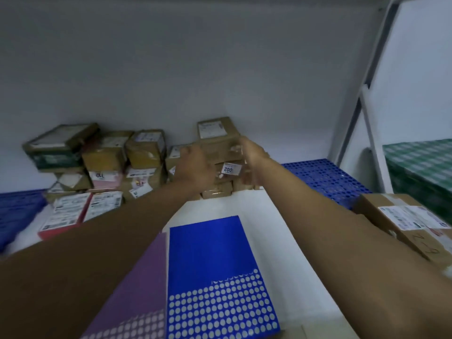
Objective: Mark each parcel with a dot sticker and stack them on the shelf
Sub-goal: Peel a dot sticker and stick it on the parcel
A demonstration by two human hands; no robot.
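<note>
Both my arms reach out to a stack of brown cardboard parcels [221,189] against the back wall. My left hand [195,168] grips the left side of a brown parcel [220,146] on that stack, and my right hand [253,154] grips its right end. The picture is blurred there, so the fingers are not sharp. Another parcel with a white label [214,128] lies on top. Close to me on the white surface lie a blue dot sticker sheet [212,260] and a purple dot sticker sheet [144,285], both partly used.
A pile of labelled parcels [102,162] fills the back left. One brown parcel with a label [401,218] sits at the right by my forearm. Blue perforated panels [325,179] flank the white surface. A white frame post [371,152] and a green checked block [420,165] stand at the right.
</note>
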